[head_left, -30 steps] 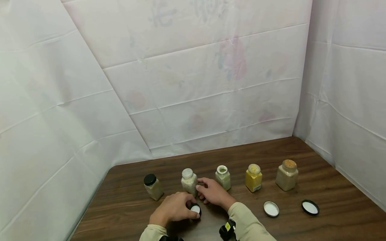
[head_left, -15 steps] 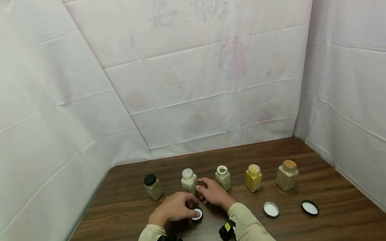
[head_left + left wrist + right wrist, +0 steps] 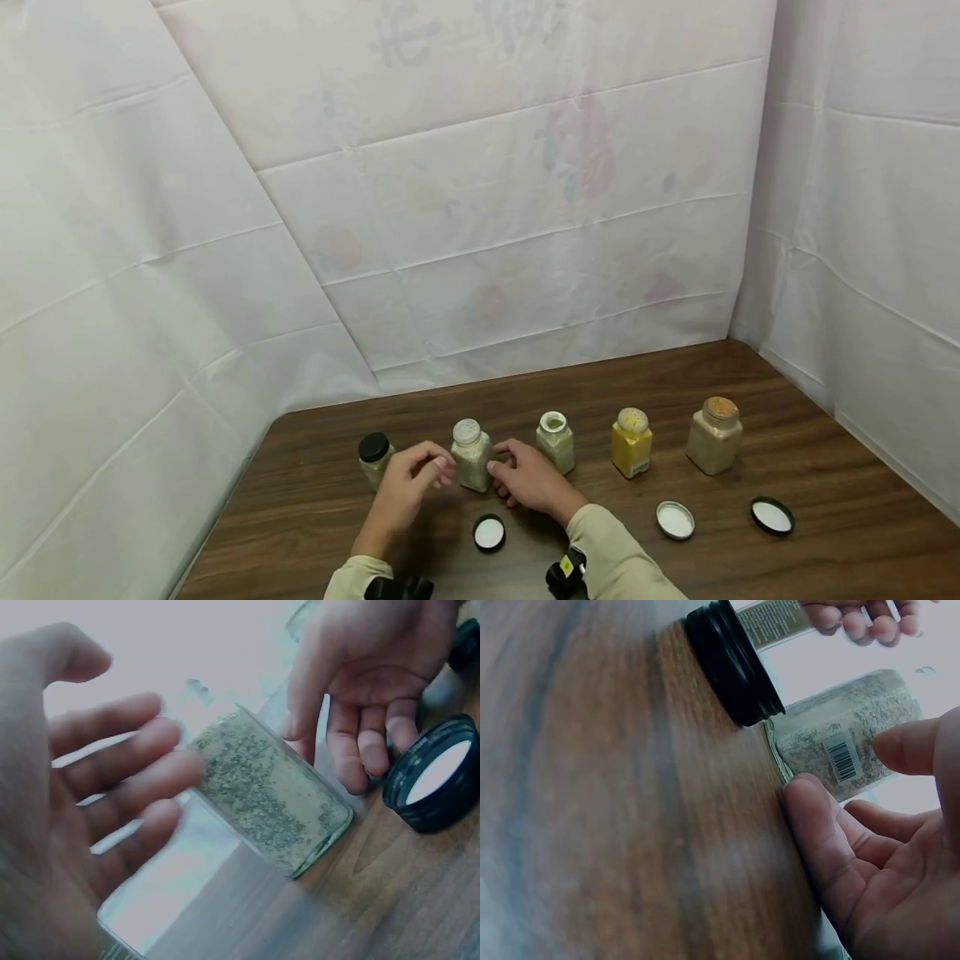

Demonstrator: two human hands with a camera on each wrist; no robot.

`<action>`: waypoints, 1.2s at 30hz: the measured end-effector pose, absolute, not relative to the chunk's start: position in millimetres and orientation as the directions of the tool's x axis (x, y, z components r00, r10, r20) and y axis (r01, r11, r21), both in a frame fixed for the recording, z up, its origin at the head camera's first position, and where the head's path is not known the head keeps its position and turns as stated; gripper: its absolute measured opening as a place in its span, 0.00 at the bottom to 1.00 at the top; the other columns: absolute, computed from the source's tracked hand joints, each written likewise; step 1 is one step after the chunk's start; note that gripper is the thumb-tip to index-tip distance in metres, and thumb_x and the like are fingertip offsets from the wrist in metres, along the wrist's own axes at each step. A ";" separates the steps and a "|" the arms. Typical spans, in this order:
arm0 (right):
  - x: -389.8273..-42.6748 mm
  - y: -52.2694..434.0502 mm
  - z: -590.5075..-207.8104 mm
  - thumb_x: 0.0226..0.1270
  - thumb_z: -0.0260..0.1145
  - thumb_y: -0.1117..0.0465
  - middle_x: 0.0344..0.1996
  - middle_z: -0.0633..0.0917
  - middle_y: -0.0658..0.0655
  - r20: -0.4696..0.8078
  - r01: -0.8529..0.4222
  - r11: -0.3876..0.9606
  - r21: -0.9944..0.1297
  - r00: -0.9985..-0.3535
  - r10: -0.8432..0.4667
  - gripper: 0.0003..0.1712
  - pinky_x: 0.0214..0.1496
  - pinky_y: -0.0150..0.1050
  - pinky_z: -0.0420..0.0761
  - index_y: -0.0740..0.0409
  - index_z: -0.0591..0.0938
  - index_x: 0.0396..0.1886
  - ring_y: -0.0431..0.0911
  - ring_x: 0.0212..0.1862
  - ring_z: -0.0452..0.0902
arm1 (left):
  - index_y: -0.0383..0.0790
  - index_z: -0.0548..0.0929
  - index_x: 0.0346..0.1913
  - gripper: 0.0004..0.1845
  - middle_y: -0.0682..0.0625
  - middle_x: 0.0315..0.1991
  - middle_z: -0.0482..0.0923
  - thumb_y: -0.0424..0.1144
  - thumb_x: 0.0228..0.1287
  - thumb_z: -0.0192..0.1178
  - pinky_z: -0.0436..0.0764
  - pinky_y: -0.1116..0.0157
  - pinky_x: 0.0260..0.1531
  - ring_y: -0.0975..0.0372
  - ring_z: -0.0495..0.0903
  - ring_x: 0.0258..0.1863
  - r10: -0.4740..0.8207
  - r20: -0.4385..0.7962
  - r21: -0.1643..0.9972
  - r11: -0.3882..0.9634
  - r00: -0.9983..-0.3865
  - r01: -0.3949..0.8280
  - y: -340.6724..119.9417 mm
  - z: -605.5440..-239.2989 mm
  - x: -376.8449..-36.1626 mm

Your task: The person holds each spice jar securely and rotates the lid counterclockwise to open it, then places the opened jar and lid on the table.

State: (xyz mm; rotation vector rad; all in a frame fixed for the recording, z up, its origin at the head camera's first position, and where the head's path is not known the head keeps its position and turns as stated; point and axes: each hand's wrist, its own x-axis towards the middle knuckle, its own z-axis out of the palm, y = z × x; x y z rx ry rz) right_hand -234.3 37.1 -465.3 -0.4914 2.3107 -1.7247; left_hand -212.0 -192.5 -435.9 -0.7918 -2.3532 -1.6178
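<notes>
A square glass seasoning jar [image 3: 472, 463] with a perforated white shaker top stands upright between the two hands. Pale, green-flecked contents show through its side in both wrist views. My left hand [image 3: 411, 490] hovers at the jar's left side, holding nothing, its fingers loosely bent. In the left wrist view its fingertips overlap the jar's edge. On the jar's other side, my right hand [image 3: 534, 482] rests with relaxed fingers, the thumb [image 3: 909, 747] against the glass near a barcode label. In front of the jar lies a black lid [image 3: 489, 532], its white liner facing up.
Left of the jar stands a black-capped jar [image 3: 373, 450], partly behind the left hand. To the right are an uncapped green jar [image 3: 555, 454], a yellow jar [image 3: 632, 446] and a larger beige jar [image 3: 714, 437]. Two more lids [image 3: 675, 521] lie on the wooden table [image 3: 300, 517].
My left hand has let go of the black lid on the table and moved up and left to the jar's side. The right hand has stayed by the jar.
</notes>
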 end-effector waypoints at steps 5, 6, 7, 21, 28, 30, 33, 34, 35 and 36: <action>-233.4 37.9 -464.8 0.76 0.61 0.58 0.30 0.82 0.57 0.023 -0.129 0.260 -0.957 -0.927 -0.375 0.19 0.28 0.44 0.82 0.66 0.74 0.57 0.49 0.31 0.81 | 0.37 0.83 0.35 0.10 0.46 0.25 0.81 0.26 0.73 0.53 0.81 0.63 0.24 0.57 0.81 0.23 0.154 0.609 0.728 0.284 -0.778 0.625 -194.7 -435.3 -212.3; -233.3 38.1 -464.9 0.76 0.61 0.58 0.30 0.82 0.57 0.021 -0.126 0.258 -0.958 -0.928 -0.373 0.18 0.28 0.44 0.82 0.66 0.74 0.56 0.49 0.31 0.81 | 0.38 0.84 0.35 0.11 0.46 0.25 0.81 0.25 0.73 0.54 0.81 0.64 0.24 0.57 0.81 0.23 0.131 0.626 0.715 0.297 -0.769 0.633 -194.7 -435.0 -212.1; -233.3 38.2 -465.1 0.76 0.61 0.58 0.30 0.82 0.57 0.021 -0.124 0.256 -0.959 -0.929 -0.370 0.17 0.28 0.44 0.82 0.66 0.74 0.55 0.49 0.31 0.81 | 0.38 0.84 0.34 0.11 0.46 0.24 0.81 0.24 0.73 0.54 0.81 0.64 0.24 0.57 0.81 0.22 0.111 0.639 0.706 0.309 -0.761 0.637 -194.4 -434.6 -211.7; -232.1 37.5 -462.8 0.76 0.61 0.56 0.27 0.82 0.56 0.056 -0.176 0.300 -0.937 -0.928 -0.369 0.12 0.24 0.42 0.79 0.60 0.76 0.35 0.47 0.28 0.79 | 0.34 0.82 0.25 0.15 0.43 0.18 0.76 0.18 0.66 0.53 0.78 0.69 0.20 0.56 0.78 0.16 -0.131 0.715 0.669 0.414 -0.686 0.617 -187.8 -398.1 -187.6; -231.0 35.4 -460.4 0.76 0.60 0.56 0.26 0.82 0.55 0.051 -0.188 0.327 -0.926 -0.921 -0.386 0.15 0.22 0.41 0.77 0.59 0.79 0.29 0.47 0.27 0.78 | 0.31 0.82 0.23 0.15 0.44 0.16 0.75 0.20 0.68 0.52 0.70 0.73 0.17 0.64 0.71 0.14 -0.316 0.768 0.637 0.477 -0.558 0.606 -208.2 -409.2 -196.3; -231.4 35.4 -459.2 0.76 0.60 0.55 0.24 0.82 0.55 0.054 -0.199 0.329 -0.923 -0.915 -0.401 0.16 0.22 0.41 0.77 0.59 0.79 0.28 0.46 0.25 0.78 | 0.30 0.83 0.24 0.15 0.44 0.16 0.75 0.22 0.68 0.52 0.68 0.74 0.17 0.66 0.70 0.14 -0.371 0.770 0.637 0.500 -0.519 0.587 -215.8 -416.5 -201.8; -232.4 36.7 -455.8 0.76 0.60 0.55 0.21 0.82 0.53 0.059 -0.224 0.331 -0.917 -0.895 -0.442 0.18 0.22 0.40 0.77 0.59 0.79 0.24 0.45 0.22 0.78 | 0.27 0.83 0.25 0.15 0.41 0.18 0.76 0.23 0.69 0.51 0.69 0.74 0.19 0.66 0.72 0.16 -0.451 0.757 0.653 0.518 -0.472 0.553 -221.1 -420.1 -204.1; -232.7 37.2 -454.6 0.76 0.60 0.55 0.20 0.82 0.53 0.060 -0.232 0.330 -0.915 -0.887 -0.458 0.19 0.21 0.40 0.77 0.59 0.78 0.23 0.45 0.21 0.77 | 0.25 0.82 0.25 0.15 0.39 0.18 0.76 0.23 0.69 0.50 0.69 0.74 0.20 0.65 0.72 0.17 -0.475 0.747 0.664 0.514 -0.465 0.543 -220.4 -418.0 -202.2; -232.7 37.6 -453.1 0.75 0.60 0.55 0.19 0.82 0.52 0.058 -0.241 0.335 -0.911 -0.879 -0.473 0.20 0.21 0.39 0.76 0.58 0.79 0.22 0.45 0.20 0.77 | 0.24 0.82 0.26 0.15 0.36 0.19 0.75 0.23 0.70 0.49 0.70 0.75 0.21 0.65 0.73 0.18 -0.500 0.731 0.682 0.502 -0.465 0.533 -219.7 -415.8 -200.0; -232.6 37.8 -451.9 0.76 0.60 0.54 0.19 0.82 0.52 0.054 -0.246 0.339 -0.908 -0.871 -0.488 0.20 0.21 0.39 0.76 0.58 0.79 0.22 0.44 0.20 0.77 | 0.22 0.81 0.26 0.15 0.34 0.20 0.75 0.23 0.70 0.49 0.71 0.74 0.22 0.64 0.74 0.19 -0.527 0.711 0.701 0.484 -0.465 0.524 -219.2 -413.9 -198.0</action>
